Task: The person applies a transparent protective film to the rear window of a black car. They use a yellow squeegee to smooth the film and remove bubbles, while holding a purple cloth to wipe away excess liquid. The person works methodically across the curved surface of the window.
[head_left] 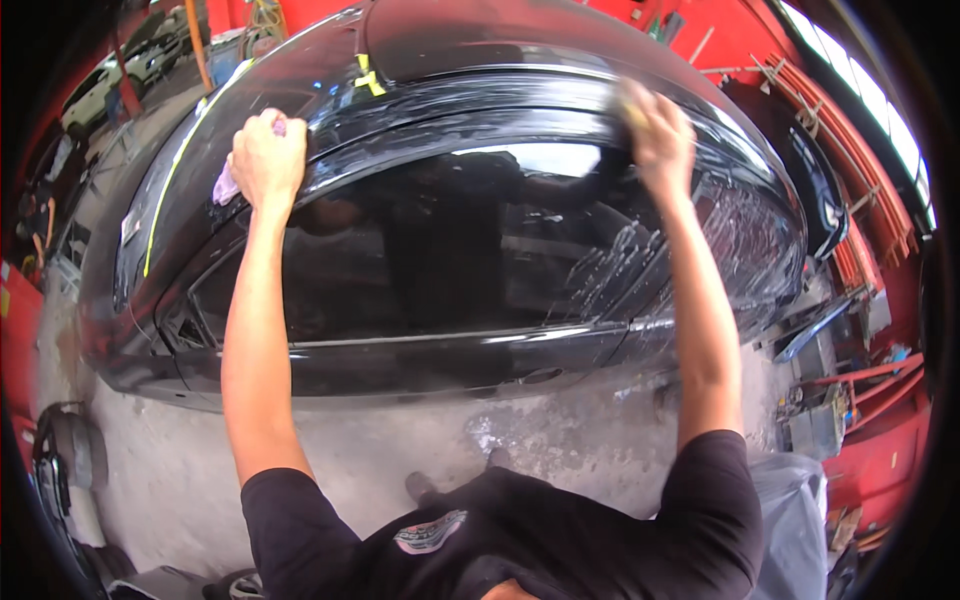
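A black car [420, 357] stands side-on before me, its roof edge and windows coated in places with pale, wet-looking streaks. At the left, above the front part of the roof edge, my left hand [270, 165] is closed on a crumpled lilac cloth [226, 186], which pokes out under the fist. My right hand [662, 140] is farther right on the roof edge, fingers curled and smeared by motion. Against the car it holds a yellowish pad [634, 112], too blurred to tell its exact kind. White streaks [620, 255] run down the rear side window below that hand.
Yellow tape [369, 76] marks the roof, and a yellow tape line [180, 165] edges the windscreen. Red metal racks [850, 165] and metal parts [815, 420] stand at the right. A grey plastic sheet [790, 520] lies at lower right, a tyre [75, 455] at lower left.
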Demonstrator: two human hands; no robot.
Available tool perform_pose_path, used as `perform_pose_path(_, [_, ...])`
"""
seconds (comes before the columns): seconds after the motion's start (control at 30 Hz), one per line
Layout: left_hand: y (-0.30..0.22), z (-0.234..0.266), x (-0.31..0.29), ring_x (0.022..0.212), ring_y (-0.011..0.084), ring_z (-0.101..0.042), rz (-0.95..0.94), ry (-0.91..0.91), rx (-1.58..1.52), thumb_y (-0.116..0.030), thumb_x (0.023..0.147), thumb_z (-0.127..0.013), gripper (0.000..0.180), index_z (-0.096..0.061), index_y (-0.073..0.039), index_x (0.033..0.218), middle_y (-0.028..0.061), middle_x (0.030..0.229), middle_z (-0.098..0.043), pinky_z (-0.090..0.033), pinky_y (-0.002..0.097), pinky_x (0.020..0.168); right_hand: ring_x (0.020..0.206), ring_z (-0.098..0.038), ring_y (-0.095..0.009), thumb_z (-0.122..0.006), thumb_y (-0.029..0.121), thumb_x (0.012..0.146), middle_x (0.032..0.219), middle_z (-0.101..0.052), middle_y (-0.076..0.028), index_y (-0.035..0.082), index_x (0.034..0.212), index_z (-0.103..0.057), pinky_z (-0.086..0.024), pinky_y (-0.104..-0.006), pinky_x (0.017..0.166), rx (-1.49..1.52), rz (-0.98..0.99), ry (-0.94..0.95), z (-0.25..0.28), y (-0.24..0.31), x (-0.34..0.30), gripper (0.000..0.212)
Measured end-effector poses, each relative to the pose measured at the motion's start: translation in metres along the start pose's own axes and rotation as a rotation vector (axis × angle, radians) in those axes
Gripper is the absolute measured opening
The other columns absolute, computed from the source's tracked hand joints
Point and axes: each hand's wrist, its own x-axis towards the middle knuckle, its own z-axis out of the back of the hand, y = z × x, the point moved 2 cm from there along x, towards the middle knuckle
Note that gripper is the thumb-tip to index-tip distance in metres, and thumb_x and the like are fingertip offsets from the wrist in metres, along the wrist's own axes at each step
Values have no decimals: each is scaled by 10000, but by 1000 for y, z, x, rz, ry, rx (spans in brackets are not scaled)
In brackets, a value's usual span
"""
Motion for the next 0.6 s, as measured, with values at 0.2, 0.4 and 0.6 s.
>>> perform_pose_path(0.2, [-7,2,-6,1033,405,-703,10,60,7,-358,891,-656,308,-776,-96,999,176,1038,-750,-535,515,909,1001,-643,-329,-732,112,802,1068,-665,-111,263,1191,-810,-511,-486,869,-23,290,-235,-66,206,-1,425])
perform_pose_path(0.4, [20,11,3,1028,406,-693,-13,17,0,-354,883,-658,337,-775,-69,1019,175,1041,-744,-526,504,923,1051,-642,-331,-764,130,806,1162,-681,-105,156,1145,-804,-522,-495,929,30,508,-121,-48,226,13,342])
perform_pose_path(0.6, [-7,6,-1,1029,417,-708,52,74,-7,-377,874,-658,328,-792,-103,996,190,1043,-754,-535,525,901,862,-702,-315,-751,171,903,985,-739,-126,176,1221,-801,-571,-453,745,-347,96,-354,11,63,-4,322])
